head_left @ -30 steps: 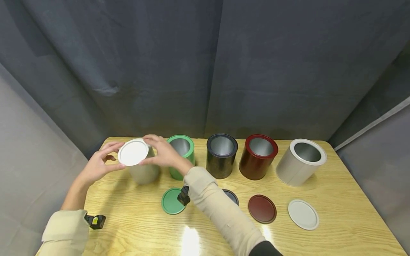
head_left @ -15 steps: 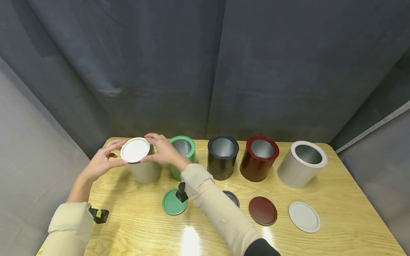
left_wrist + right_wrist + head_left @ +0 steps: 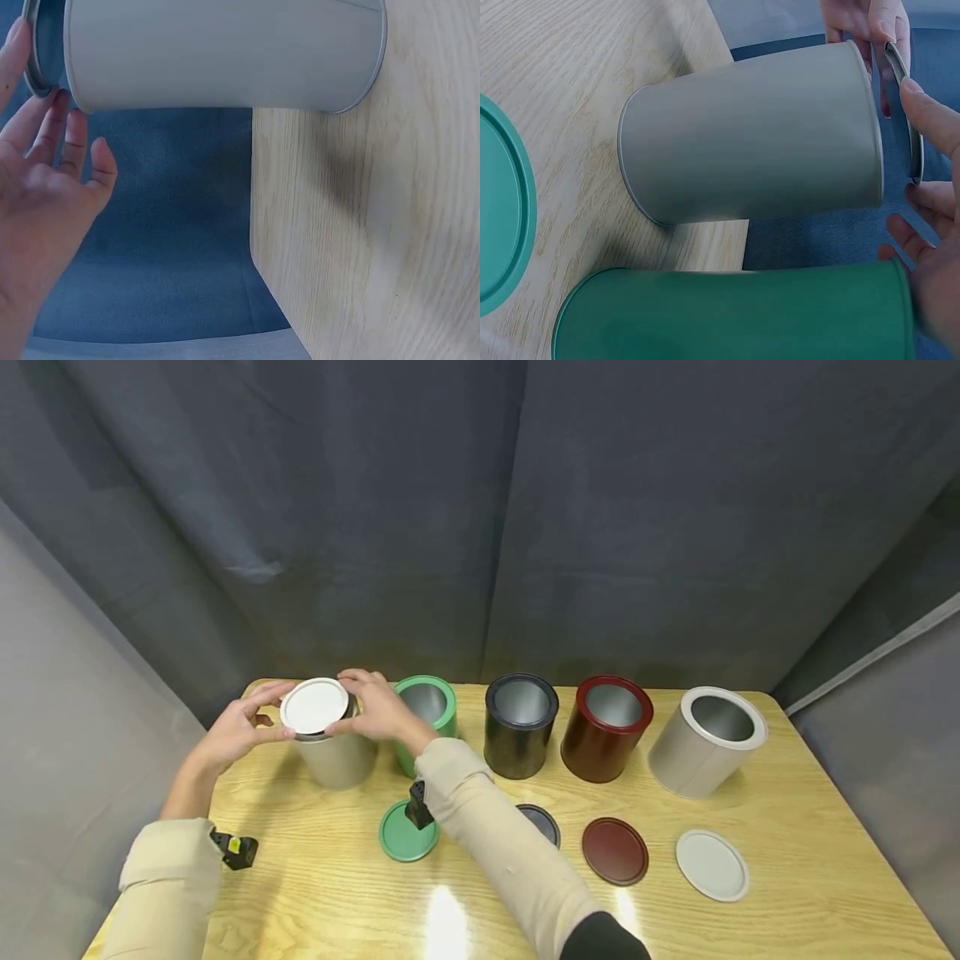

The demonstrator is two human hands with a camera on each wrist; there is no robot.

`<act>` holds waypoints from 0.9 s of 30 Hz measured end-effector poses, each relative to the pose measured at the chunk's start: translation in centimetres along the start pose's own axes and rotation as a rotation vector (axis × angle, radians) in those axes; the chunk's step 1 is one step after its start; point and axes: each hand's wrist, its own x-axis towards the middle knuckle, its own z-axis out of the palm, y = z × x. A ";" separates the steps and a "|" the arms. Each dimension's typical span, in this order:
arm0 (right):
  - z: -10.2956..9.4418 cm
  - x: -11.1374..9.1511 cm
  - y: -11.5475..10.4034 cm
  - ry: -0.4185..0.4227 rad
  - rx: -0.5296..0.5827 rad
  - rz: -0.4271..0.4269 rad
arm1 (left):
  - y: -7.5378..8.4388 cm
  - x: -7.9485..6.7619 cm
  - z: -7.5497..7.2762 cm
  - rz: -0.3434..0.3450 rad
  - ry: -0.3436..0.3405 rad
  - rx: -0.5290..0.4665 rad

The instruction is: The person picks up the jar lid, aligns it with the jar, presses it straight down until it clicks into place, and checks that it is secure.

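Observation:
A round white lid [image 3: 313, 706] is pinched at its edge by both hands, level above a pale grey can [image 3: 337, 764] at the far left of the table. My left hand [image 3: 231, 733] grips the lid's left side with thumb and fingers. On the opposite side, my right hand [image 3: 381, 710] grips it the same way, beside the green can [image 3: 735, 315]. Both wrist views show a narrow gap between the lid [image 3: 909, 120] and the can's rim. The grey can [image 3: 225, 56] stands upright, its opening hidden under the lid in the head view.
Rightward stand open cans: dark [image 3: 517, 735], red [image 3: 600, 739] and off-white [image 3: 693, 752]. In front of them lie a green lid [image 3: 401, 839], a dark lid [image 3: 542, 822] partly behind the sleeve, a red lid [image 3: 615, 852] and a white lid [image 3: 712, 864]. A grey curtain [image 3: 495, 527] hangs behind.
The held lid has shifted slightly away from the body and tilted flatter over the grey can, with both hands following. The other cans and lids have stayed put.

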 end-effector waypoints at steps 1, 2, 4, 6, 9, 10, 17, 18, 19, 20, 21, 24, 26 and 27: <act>0.1 0.1 0.0 -0.008 -0.006 0.003 | -0.1 0.0 -0.1 -0.001 -0.002 -0.004; 0.2 0.1 -0.1 -0.014 -0.010 0.005 | -0.2 -0.1 -0.2 -0.003 -0.001 -0.017; 0.4 0.2 -0.2 -0.027 -0.024 0.008 | -0.3 -0.2 -0.3 -0.008 0.003 -0.032; 0.5 0.2 -0.3 -0.032 -0.030 0.010 | -0.4 -0.4 -0.4 -0.008 0.006 -0.044; 0.6 0.2 -0.4 -0.033 -0.039 0.009 | -0.6 -0.5 -0.4 -0.021 0.006 -0.062; 0.7 0.2 -0.4 -0.034 -0.043 0.010 | -0.7 -0.6 -0.3 -0.026 0.003 -0.066; 0.9 0.2 -0.4 -0.053 -0.075 0.024 | -0.8 -0.6 0.0 -0.059 -0.015 -0.105; 0.9 0.2 -0.4 -0.059 -0.080 0.027 | -0.8 -0.7 0.0 -0.062 -0.017 -0.112; 0.9 0.2 -0.5 -0.064 -0.086 0.030 | -0.8 -0.7 0.0 -0.067 -0.019 -0.115; 0.9 0.2 -0.5 -0.070 -0.093 0.033 | -0.9 -0.7 0.0 -0.071 -0.022 -0.121; 0.9 0.2 -0.6 -0.076 -0.100 0.037 | -0.9 -0.7 0.0 -0.075 -0.025 -0.126; 0.8 0.2 -0.7 -0.091 -0.116 0.047 | -1.1 -0.8 0.0 -0.086 -0.042 -0.147; 0.8 0.2 -0.8 -0.100 -0.122 0.055 | -1.2 -0.8 0.0 -0.094 -0.057 -0.167; 0.8 0.2 -0.8 -0.103 -0.125 0.057 | -1.3 -0.8 0.0 -0.097 -0.063 -0.176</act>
